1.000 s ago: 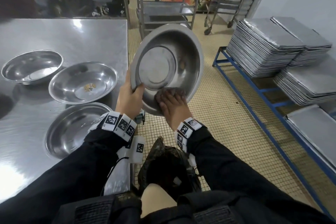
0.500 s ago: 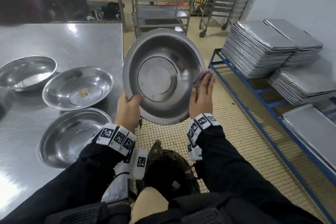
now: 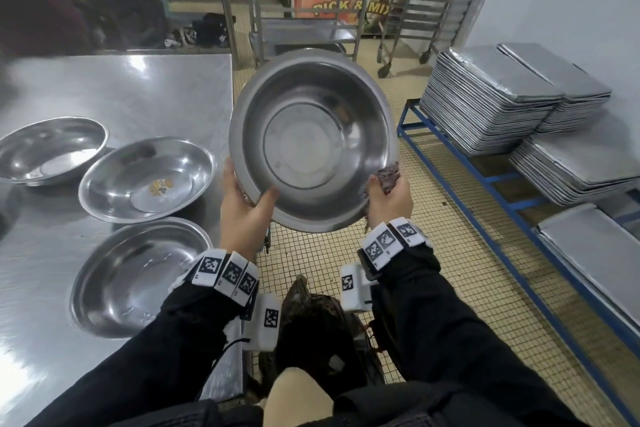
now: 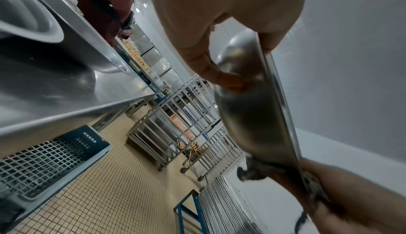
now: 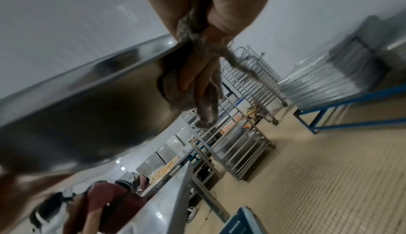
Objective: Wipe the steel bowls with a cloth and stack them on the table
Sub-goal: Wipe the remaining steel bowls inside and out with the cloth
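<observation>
A large steel bowl is held up over the tiled floor, tilted so its inside faces me. My left hand grips its lower left rim, thumb inside the bowl. My right hand pinches a grey cloth over the lower right rim. In the right wrist view the cloth wraps the rim, with my fingers pressing it against the outside of the bowl. Three more steel bowls lie on the steel table: one near me, one in the middle, one far left.
Stacks of metal trays sit on a blue frame at the right. Wheeled steel racks stand behind the bowl. A dark bag lies on the floor between my arms. A person in a dark red top stands beyond the table.
My right hand with the cloth has gone from the bowl's inner bottom, up its right side, to the lower right rim. The bowl has tilted more upright towards me.
</observation>
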Tool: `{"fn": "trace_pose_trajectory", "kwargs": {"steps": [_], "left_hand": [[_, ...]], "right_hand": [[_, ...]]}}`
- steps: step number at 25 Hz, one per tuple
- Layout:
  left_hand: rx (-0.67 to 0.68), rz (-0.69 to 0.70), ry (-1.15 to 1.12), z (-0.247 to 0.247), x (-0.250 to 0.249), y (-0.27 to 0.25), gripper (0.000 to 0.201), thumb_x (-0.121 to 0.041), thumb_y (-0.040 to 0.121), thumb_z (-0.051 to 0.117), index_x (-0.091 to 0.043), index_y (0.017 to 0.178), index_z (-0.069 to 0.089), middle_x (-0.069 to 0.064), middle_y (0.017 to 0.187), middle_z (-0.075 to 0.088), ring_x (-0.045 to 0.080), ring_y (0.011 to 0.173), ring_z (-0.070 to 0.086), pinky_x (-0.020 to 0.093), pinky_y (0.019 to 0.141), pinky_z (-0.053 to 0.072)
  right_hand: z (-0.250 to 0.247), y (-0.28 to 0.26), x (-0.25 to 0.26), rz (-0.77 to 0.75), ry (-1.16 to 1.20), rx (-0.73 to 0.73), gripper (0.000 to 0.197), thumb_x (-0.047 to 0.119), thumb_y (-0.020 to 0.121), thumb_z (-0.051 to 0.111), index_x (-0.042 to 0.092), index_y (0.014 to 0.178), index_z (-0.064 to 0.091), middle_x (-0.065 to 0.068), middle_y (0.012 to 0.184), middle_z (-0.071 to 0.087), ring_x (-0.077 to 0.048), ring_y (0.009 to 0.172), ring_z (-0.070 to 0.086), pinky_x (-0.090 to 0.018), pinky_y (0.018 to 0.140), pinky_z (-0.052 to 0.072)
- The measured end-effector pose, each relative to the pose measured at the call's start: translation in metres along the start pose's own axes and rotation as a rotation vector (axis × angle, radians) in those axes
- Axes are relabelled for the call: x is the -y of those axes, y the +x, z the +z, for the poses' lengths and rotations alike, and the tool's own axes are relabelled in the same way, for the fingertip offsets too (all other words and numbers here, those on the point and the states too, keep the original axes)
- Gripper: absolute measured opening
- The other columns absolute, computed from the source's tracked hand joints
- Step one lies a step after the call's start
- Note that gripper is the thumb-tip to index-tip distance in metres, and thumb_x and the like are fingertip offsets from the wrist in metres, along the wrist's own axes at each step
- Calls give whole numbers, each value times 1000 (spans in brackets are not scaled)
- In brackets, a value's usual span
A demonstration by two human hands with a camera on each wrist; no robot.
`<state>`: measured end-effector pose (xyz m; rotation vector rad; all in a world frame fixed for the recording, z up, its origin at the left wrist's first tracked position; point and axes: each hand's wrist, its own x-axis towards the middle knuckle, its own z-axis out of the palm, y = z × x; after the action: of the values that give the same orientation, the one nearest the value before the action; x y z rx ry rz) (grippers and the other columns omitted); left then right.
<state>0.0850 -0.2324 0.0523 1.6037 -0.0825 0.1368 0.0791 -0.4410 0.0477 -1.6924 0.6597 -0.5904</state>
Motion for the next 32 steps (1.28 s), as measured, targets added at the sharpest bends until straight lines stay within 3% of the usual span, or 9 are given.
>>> {"fn": "trace_pose_trajectory", "kwargs": {"steps": [4,7,10,16,19,22,25,28,32], "left_hand": [[43,-67,2,13,-4,-9,16,-13,91,63,-29,95,63,-12,93,68,-8,86,64,18,81,54],[-39,-148,-84,8,-4,-5,27,-6,91,54,-25,73,52,-9,73,56,-3,59,56,12,56,45],[-101,-178,-21,-6,2,6,15,-5,89,51,-19,86,52,0,78,53,8,65,48,14,55,43],[-85,-71,198,-26,10,10,36,-6,92,50,-24,123,51,-4,86,61,7,74,56,12,63,43],[-46,-52,271,-22,11,10,16,-11,95,51,-15,108,59,4,83,63,18,77,59,18,66,49],[-9,14,294,-18,4,10,10,-10,94,52,-15,98,60,0,76,62,-3,65,57,12,60,44],[21,30,308,-23,-3,13,21,-8,93,51,-25,83,56,-2,70,56,-5,55,50,10,55,41],[19,-26,316,-28,-1,17,23,-11,93,51,-29,79,55,0,75,58,6,65,51,20,62,42],[-59,-41,292,-24,-2,20,23,-3,90,48,-21,75,51,7,74,51,10,61,42,12,52,36]], "right_hand": [[12,-16,4,-8,92,35,20,27,94,55,8,100,50,5,83,59,-2,71,56,-13,58,46],[11,-18,-2,-41,7,147,25,35,97,46,11,103,51,6,85,59,-3,74,58,-18,59,47],[6,-21,-17,36,19,137,15,30,98,45,18,103,51,4,92,63,-9,78,63,-33,68,57],[11,-44,-22,-262,-229,365,29,28,96,49,21,124,50,4,91,65,-6,75,61,-20,64,49],[40,-55,-24,-448,-445,690,31,28,97,47,19,127,47,-3,108,62,-15,97,59,-34,90,49],[55,-62,-40,-644,-612,963,43,32,102,32,16,142,38,-10,146,40,-24,138,31,-38,116,20],[45,-37,-52,-806,-1011,856,53,40,101,18,20,149,19,-6,155,23,-26,144,13,-45,117,6],[37,-9,-46,-725,-1495,710,56,40,100,11,19,150,0,-3,159,2,-25,145,-6,-50,113,-11],[48,-28,-38,-725,-1309,841,55,40,99,13,17,149,18,-9,155,21,-28,144,11,-48,117,1]]}}
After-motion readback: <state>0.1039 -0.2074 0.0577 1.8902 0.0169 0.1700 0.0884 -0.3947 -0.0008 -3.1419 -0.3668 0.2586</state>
